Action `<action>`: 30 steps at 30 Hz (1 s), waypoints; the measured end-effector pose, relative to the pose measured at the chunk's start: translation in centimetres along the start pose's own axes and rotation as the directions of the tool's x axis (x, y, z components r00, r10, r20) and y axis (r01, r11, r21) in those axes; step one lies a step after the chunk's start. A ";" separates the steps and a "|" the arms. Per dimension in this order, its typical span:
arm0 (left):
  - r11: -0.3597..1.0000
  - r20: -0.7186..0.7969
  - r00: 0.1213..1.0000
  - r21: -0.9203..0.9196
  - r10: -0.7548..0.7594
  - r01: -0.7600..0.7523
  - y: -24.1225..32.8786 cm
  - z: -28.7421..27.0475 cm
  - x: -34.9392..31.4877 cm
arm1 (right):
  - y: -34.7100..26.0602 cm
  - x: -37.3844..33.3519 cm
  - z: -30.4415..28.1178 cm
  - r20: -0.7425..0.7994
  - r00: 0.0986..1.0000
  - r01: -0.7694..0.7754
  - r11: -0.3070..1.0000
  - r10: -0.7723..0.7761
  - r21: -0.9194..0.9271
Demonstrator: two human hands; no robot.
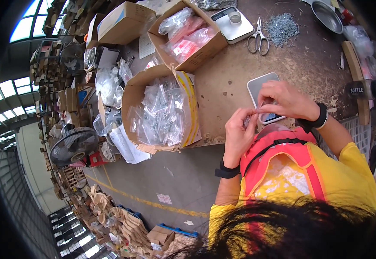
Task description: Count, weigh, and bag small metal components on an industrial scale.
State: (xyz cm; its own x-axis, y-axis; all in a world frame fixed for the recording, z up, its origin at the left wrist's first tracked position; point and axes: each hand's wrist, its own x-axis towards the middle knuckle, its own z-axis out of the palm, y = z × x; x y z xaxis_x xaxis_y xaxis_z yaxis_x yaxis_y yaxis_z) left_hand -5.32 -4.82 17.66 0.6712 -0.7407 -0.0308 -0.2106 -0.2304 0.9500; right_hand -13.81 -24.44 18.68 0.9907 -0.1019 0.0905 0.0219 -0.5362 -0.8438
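Both my hands meet close to my body at the table's near edge. My left hand [239, 131] has its fingers closed in a pinch on a small clear plastic bag [247, 121], mostly hidden by the fingers. From the right, my right hand [283, 98] pinches at the same spot, fingertips touching the left ones. Just beyond and partly beneath them lies a small flat scale [257, 84] with a light platform. To the left stands an open cardboard box [189, 108] holding many small clear bags [162, 112] with metal pieces inside.
Beyond are a box [205, 49] of pink and clear bags, a white scale [239, 32] bearing a small cup [235, 17], scissors [258, 41], a pile of small screws [282, 30] and a metal bowl [327, 16]. A black fan [73, 146] stands far left; a dark bottle [364, 90] is at right.
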 end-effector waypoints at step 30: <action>0.918 -0.484 0.872 0.373 0.071 0.132 -10.4 2.3 -1.5 | 11.5 -4.7 7.1 -0.223 0.973 -0.082 0.989 0.053 -0.121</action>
State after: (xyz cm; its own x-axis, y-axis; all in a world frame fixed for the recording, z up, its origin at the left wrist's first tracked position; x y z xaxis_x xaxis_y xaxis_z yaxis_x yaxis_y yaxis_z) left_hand -5.80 -2.75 7.11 0.9146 -0.3565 0.1908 -0.3695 -0.5450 0.7527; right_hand -17.30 -24.18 4.75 0.9353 -0.3148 0.1615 -0.0754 -0.6233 -0.7783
